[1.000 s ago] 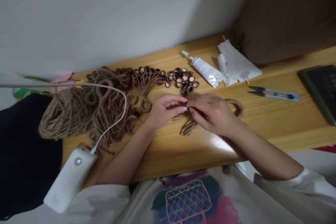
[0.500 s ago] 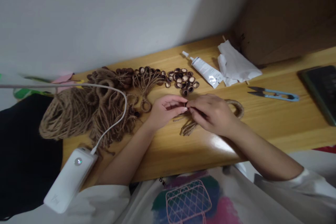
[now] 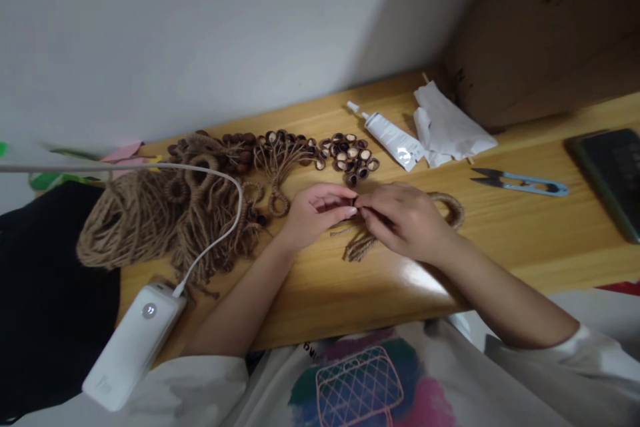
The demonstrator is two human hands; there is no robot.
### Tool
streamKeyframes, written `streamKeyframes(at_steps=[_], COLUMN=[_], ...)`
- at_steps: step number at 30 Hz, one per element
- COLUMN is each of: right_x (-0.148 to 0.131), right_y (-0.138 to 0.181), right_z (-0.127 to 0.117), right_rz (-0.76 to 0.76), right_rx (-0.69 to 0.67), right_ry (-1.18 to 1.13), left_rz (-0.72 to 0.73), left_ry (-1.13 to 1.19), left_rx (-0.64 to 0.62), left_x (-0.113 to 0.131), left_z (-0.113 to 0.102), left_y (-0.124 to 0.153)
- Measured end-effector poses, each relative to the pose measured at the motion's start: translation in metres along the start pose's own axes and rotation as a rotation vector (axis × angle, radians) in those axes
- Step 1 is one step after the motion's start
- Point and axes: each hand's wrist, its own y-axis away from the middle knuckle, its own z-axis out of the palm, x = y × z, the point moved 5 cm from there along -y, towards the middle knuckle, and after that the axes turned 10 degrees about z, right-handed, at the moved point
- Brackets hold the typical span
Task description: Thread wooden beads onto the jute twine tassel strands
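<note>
My left hand (image 3: 315,215) is closed in a pinch, thumb and fingers on a small dark nutshell piece (image 3: 354,202) that the fingertips mostly hide. From the other side my right hand (image 3: 406,220) pinches the same piece, its fingertips meeting those of the left. Under my right hand lies a jute twine loop with a wrapped ring (image 3: 453,208) showing at its right. The loose ends of the twine (image 3: 357,248) fan out below the fingers. Just beyond the hands sits a cluster of dark nutshell halves (image 3: 350,155), several with pale insides.
A glue tube (image 3: 395,140), crumpled white paper (image 3: 453,127) and blue thread snips (image 3: 523,183) lie to the right, near a dark phone-like slab (image 3: 607,177). Jute twine bundles (image 3: 133,217) fill the left. A white power bank (image 3: 133,347) trails a cable. A cardboard box (image 3: 545,33) stands behind.
Both hands keep nearly the same pinch at the same spot. The view has shifted very slightly; nothing has been picked up or let go.
</note>
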Motion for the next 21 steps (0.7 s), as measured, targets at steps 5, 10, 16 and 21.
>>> streamKeyframes(at_steps=[5, 10, 16, 21], right_x=[0.0002, 0.0007, -0.0001, 0.0001], right_y=[0.0003, 0.0009, 0.0004, 0.0004], right_z=[-0.0009, -0.0004, -0.0004, -0.001], right_rz=[0.011, 0.014, 0.024, 0.015], right_rx=[-0.006, -0.007, -0.017, -0.005], right_ry=[0.016, 0.01, 0.012, 0.015], left_rz=[0.004, 0.002, 0.001, 0.012], left_ry=[-0.003, -0.015, -0.015, 0.008], left_rx=[0.001, -0.003, -0.02, -0.012], left_x=[-0.0012, -0.0011, -0.0017, -0.0011], left_z=[-0.0005, -0.0007, -0.0003, -0.0001], left_y=[0.0001, 0.0006, 0.0009, 0.0005])
